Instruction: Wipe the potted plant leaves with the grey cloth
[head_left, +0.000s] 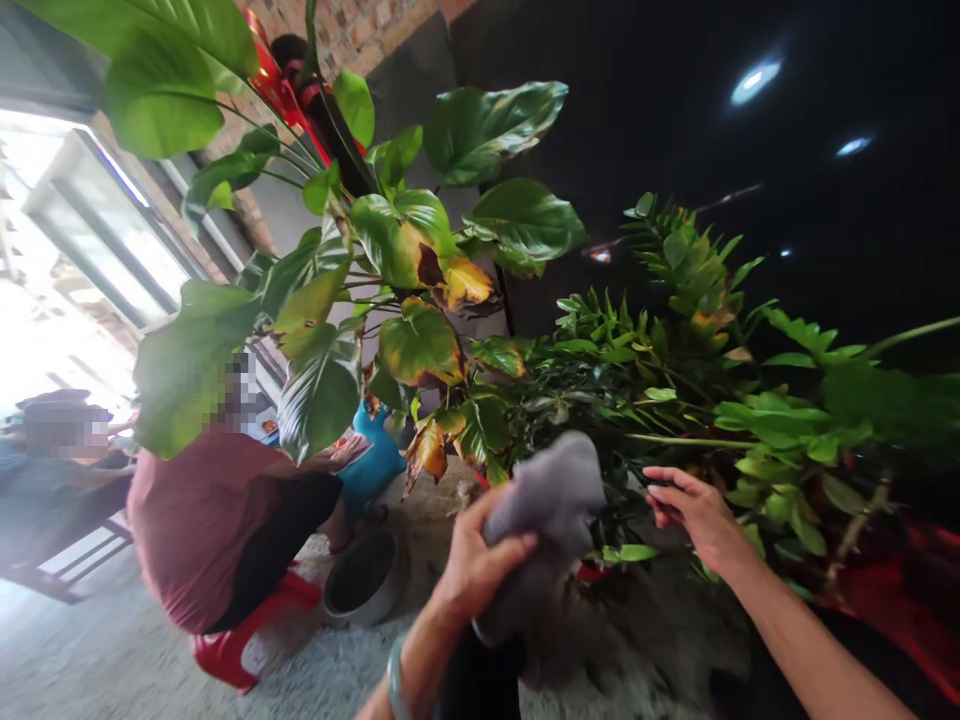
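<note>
In the lower middle of the head view my left hand [480,565] grips a bunched grey cloth [559,490], the thumb lying across its near side. A pale bangle [396,675] circles that wrist. To the right, my right hand [694,515] reaches in among the leaves with its fingers bent and the index finger and thumb close together. Whether anything small sits between those fingertips I cannot make out. Around that hand grow bushy green plants [795,430] with small glossy leaves. A big-leaved plant [427,340] with yellowed, browned edges rises ahead of the cloth.
At left a person in a dull red shirt [199,520] sits on a red plastic stool [236,640] beside a grey bucket [367,580]. Another person [60,500] sits farther left. A dark glossy wall [675,110] stands behind the plants. Red pot material [892,600] shows at lower right.
</note>
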